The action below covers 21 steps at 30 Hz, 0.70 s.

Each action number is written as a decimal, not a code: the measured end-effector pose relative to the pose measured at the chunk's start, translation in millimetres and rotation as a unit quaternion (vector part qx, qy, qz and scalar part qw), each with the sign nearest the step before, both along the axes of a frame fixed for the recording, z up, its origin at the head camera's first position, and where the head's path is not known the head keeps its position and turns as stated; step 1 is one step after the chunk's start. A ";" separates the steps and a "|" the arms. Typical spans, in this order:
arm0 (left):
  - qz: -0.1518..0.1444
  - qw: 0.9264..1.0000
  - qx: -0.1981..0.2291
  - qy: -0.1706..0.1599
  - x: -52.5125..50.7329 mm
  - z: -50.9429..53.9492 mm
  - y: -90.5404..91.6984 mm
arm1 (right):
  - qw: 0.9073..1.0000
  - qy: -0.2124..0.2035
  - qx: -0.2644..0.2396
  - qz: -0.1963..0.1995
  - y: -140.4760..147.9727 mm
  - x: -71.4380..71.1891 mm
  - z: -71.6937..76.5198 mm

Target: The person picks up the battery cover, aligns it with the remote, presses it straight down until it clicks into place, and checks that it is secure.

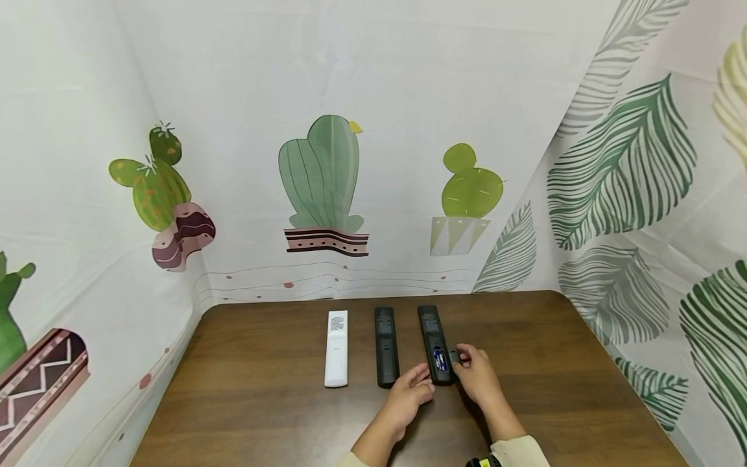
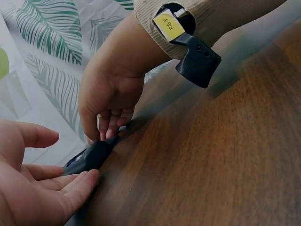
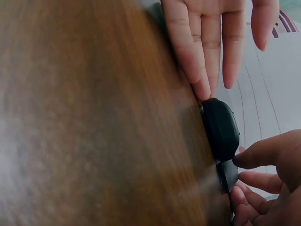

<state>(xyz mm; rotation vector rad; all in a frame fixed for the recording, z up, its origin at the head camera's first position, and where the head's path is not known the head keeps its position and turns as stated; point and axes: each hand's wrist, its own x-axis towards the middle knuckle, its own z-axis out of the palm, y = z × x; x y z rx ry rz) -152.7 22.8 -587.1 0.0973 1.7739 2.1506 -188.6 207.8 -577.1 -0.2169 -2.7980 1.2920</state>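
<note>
A black remote control (image 1: 430, 327) lies back side up on the table, its battery compartment uncovered with blue batteries (image 1: 440, 360) inside. My right hand (image 1: 480, 377) pinches a small dark battery cover (image 1: 454, 357) by the remote's right side. In the right wrist view, this cover (image 3: 228, 175) sits low against the table, next to the remote's end (image 3: 220, 129). My left hand (image 1: 405, 399) is at the remote's lower left, palm turned toward it. Its fingers (image 2: 70, 181) are fairly straight and reach the remote's side.
Left of that remote lies a second black remote (image 1: 386, 347), back side up with its cover on. Farther left is a white remote (image 1: 336, 353), also face down. A printed cloth (image 1: 403, 78) hangs behind and beside the wooden table (image 1: 245, 389).
</note>
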 end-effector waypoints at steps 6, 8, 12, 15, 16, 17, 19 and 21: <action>0.003 1.000 -0.005 0.001 -0.9 1.5 1.3 | 1.000 0.004 0.007 -0.006 -1.1 -0.5 -0.8; 0.007 1.000 -0.006 0.001 -0.9 2.0 2.0 | 1.000 0.006 0.011 -0.009 -1.5 -0.1 -0.9; 0.016 1.000 -0.007 -0.004 -0.8 2.0 3.1 | 1.000 0.013 0.017 -0.013 -2.3 -0.1 -1.3; 0.023 1.000 -0.008 -0.006 -1.3 1.8 3.5 | 1.000 0.016 0.019 -0.014 -2.8 0.2 -0.8; 0.026 1.000 -0.008 -0.007 -1.5 1.6 3.6 | 1.000 0.015 0.019 -0.014 -3.0 0.4 -0.6; 0.028 1.000 -0.007 -0.008 -1.7 1.6 3.7 | 1.000 0.015 0.019 -0.014 -3.2 0.6 -0.4; 0.033 0.999 -0.003 -0.009 -2.1 2.0 3.9 | 1.000 0.017 0.020 -0.013 -3.2 0.9 -0.4; 0.039 0.999 0.005 -0.014 -2.5 2.1 4.4 | 0.999 0.021 0.022 -0.011 -3.2 1.5 -0.2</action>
